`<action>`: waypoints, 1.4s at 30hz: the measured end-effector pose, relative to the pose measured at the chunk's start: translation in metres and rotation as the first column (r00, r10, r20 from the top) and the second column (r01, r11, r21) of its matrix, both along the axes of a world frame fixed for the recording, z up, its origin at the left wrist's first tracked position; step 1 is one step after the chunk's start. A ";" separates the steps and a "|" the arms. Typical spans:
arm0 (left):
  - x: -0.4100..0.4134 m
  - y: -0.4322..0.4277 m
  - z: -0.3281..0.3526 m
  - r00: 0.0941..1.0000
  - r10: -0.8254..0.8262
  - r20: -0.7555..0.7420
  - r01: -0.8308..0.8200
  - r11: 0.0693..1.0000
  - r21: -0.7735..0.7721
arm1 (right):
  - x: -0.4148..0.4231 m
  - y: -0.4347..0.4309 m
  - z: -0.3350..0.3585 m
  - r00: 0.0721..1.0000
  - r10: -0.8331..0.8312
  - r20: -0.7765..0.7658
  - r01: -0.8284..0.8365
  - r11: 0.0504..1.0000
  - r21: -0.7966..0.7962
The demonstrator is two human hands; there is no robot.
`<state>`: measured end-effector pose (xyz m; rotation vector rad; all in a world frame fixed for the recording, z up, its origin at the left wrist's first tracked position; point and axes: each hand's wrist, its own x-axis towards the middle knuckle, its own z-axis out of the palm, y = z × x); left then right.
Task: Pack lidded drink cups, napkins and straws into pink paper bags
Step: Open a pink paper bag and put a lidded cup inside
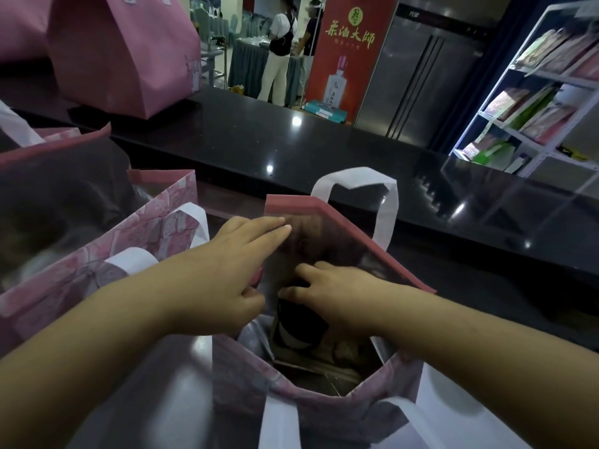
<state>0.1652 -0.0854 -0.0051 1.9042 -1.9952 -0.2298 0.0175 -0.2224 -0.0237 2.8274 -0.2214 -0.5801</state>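
So both hands are in the open pink paper bag [246, 377] at the near edge of the black counter [246, 140]. The left hand [223, 273] has its fingers out flat against the inside of the far wall. The right hand [340, 296] is curled down over the dark lid of a lidded cup [299, 328] standing upright inside the bag. A second open bag [97, 264] stands just to the left, and a folded-shut bag [123, 53] sits far left.

Narrow bag mouth [293, 205], cup [301, 322] inside; second bag [97, 264] alongside
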 end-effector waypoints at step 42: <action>0.002 0.002 0.037 0.986 0.061 0.157 -0.021 0.969 -0.246 | -0.049 0.022 0.081 0.890 -0.102 0.445 0.023 0.984 0.179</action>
